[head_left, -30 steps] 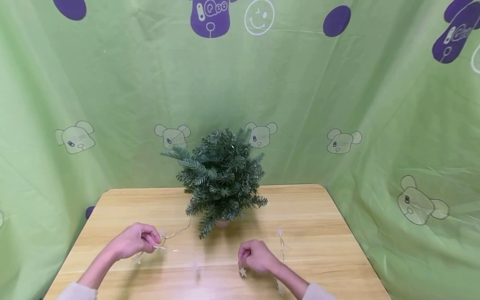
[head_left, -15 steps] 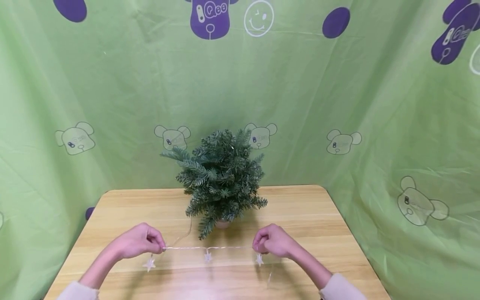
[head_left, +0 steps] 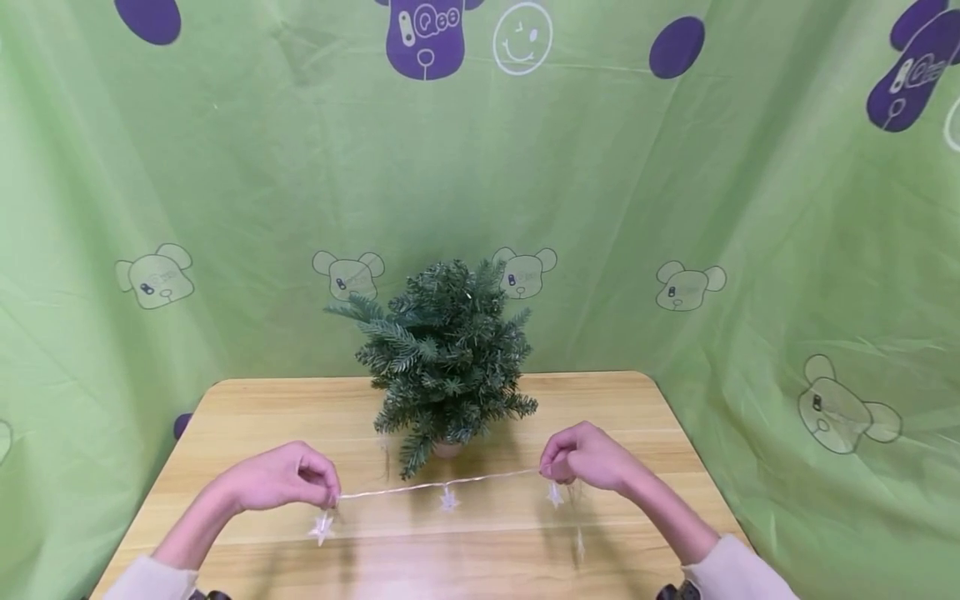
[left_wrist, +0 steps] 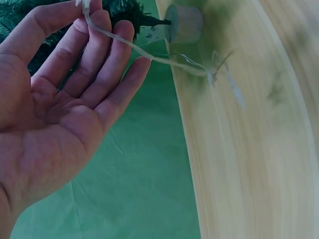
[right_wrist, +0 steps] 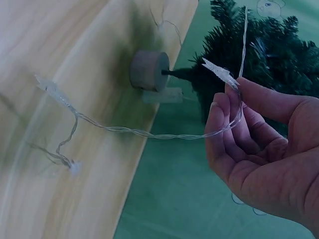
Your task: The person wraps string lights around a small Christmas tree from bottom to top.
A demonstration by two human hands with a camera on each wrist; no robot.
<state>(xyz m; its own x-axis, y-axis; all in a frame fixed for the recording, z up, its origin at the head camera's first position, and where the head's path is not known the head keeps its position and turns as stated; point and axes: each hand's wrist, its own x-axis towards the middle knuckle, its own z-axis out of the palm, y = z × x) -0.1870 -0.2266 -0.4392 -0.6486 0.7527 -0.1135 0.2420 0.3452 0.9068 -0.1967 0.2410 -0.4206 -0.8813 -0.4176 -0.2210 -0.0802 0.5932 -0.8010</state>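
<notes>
A string of star lights (head_left: 405, 487) stretches between my two hands in front of a small artificial Christmas tree (head_left: 450, 350). Its left end is pinched between the thumb and fingers of my left hand (head_left: 288, 477), with one clear star (head_left: 322, 528) dangling just below. My right hand (head_left: 588, 457) pinches the wire further along, beside another star (right_wrist: 222, 72). Midway on the taut span hangs a third star (head_left: 448, 500). From the right hand more twisted wire (right_wrist: 154, 135) droops, bearing further stars. In the left wrist view, loose wire (left_wrist: 134, 47) trails from the fingers toward the table.
The tree stands on a round wooden base (right_wrist: 148, 70) toward the back of the wood-grain table (head_left: 615, 408). A pale translucent block (right_wrist: 164, 94) lies behind the base. Green printed cloth (head_left: 600, 167) encloses the table at the back and sides.
My right hand has moved right and away from me, drawing the slack wire into a straight span. My left hand has shifted slightly right, still pinching the wire.
</notes>
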